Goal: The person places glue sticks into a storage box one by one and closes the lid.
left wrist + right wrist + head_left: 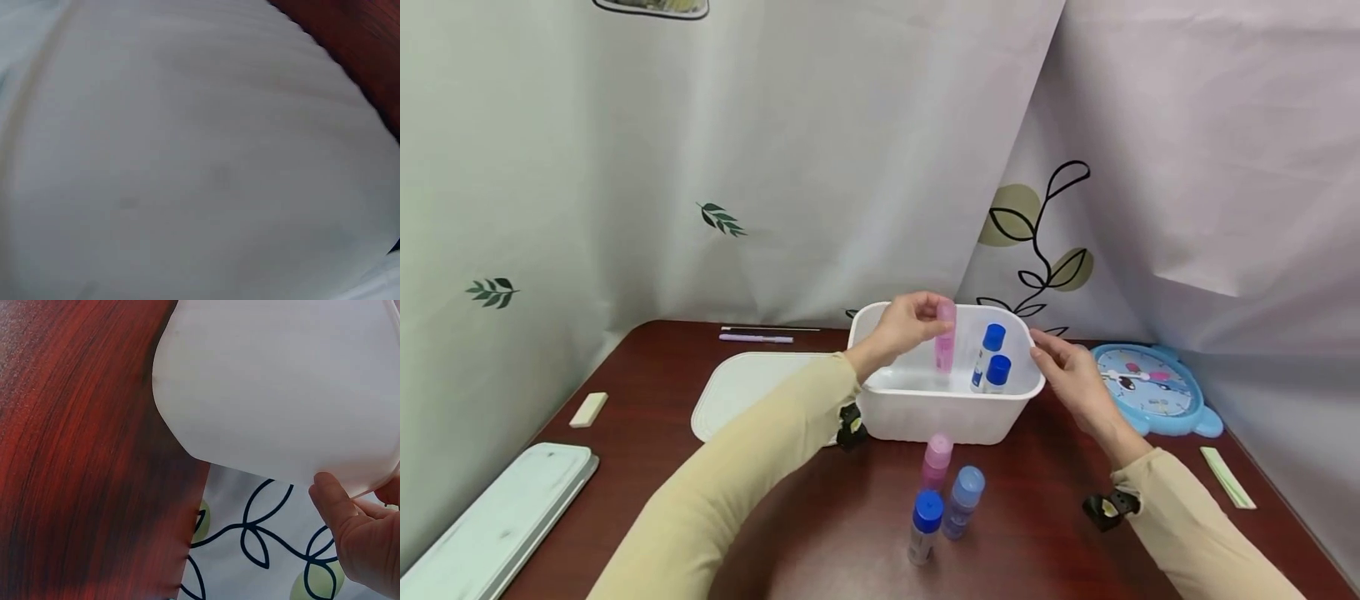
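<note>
My left hand [901,330] pinches a pink glue stick [945,337] between thumb and fingers, upright inside the white plastic bin [936,417]. Two blue-capped glue sticks [987,358] stand in the bin's right part. At the right end, my right hand [1067,371] touches the bin with extended fingers; the right wrist view shows its thumb [325,487] against the outer wall. In front of the bin stand another pink glue stick [936,462], a light blue one [962,502] and a dark-blue-capped one [925,527]. A blurred white surface [200,156] fills most of the left wrist view, without the left hand.
A white lid [737,392] lies left of the bin, partly behind my left sleeve. Pens [756,338] lie behind it. An eraser [588,410] and a long white case [505,517] are at left. A blue clock [1150,387] and a pale strip [1227,477] lie at right.
</note>
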The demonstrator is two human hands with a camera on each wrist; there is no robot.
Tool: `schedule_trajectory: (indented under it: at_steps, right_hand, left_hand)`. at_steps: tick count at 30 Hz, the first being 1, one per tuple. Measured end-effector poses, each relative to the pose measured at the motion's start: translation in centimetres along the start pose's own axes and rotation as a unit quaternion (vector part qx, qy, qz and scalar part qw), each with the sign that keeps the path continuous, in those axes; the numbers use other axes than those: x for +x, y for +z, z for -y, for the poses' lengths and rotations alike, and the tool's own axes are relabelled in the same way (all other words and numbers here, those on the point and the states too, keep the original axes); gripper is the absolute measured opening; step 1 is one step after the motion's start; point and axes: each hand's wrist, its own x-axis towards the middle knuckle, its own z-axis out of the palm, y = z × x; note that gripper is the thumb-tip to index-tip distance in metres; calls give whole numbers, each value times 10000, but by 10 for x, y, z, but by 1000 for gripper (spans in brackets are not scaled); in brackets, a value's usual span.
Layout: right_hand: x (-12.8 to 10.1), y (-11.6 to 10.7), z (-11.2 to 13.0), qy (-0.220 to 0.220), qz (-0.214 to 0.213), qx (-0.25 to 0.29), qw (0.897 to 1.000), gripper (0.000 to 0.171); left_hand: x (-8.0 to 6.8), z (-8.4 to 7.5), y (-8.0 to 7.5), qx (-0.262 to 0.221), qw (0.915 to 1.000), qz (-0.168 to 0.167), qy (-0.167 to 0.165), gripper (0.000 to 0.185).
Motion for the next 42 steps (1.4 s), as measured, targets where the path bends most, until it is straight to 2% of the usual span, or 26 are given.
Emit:
schedule_trajectory:
  at_steps: [4, 10, 18, 22, 25, 27, 29, 32, 34, 36, 38, 41, 42]
  right_hand:
    - [0, 1, 2, -7, 29, 14, 10000, 49]
    - [1, -2, 2, -24, 27, -26, 10000, 50]
    - [0, -2, 2, 18, 38, -52, 10000, 50]
    - [0, 0, 0, 57, 48, -73, 9999, 50]
    - [-1, 2, -1, 69, 61, -72, 9999, 49]
    - [-1, 3, -1, 77, 72, -53, 9999, 49]
    - [0, 3, -1, 60, 73, -36, 9999, 49]
    - [2, 1, 1, 54, 68, -27, 10000, 49]
    - [3, 0, 2, 34, 70, -26, 10000, 50]
    - [4, -1, 3, 44, 72, -17, 10000, 50]
    - [3, -2, 3, 49, 77, -2, 10000, 50]
    - [2, -2, 2, 82, 94, 33, 9999, 50]
    - [2, -1, 2, 88, 107, 32, 9999, 50]
  left_hand:
    - [8, 9, 11, 478, 9986, -42, -202, 28]
    - [14, 9, 18, 1056, 9939, 74, -318, 28]
    - [15, 14, 21, 1224, 9913, 199, -433, 27]
    - [12, 13, 19, 1305, 9894, 367, -512, 42]
    - [4, 11, 12, 1288, 9900, 488, -318, 53]
    - [-8, 7, 5, 1046, 9933, 482, 13, 54]
    - [-26, 3, -3, 568, 9965, 482, 377, 47]
    - [-63, 0, -14, -170, 9952, 679, 687, 35]
    - [-92, 2, -19, -452, 9913, 999, 729, 29]
    - [-117, 9, -20, -739, 9833, 1468, 784, 27]
    - [-138, 18, -18, -1058, 9714, 1975, 783, 30]
    - [-157, 34, -11, -1572, 9510, 2530, 834, 36]
    - [-162, 38, -9, -1664, 9475, 2604, 824, 37]
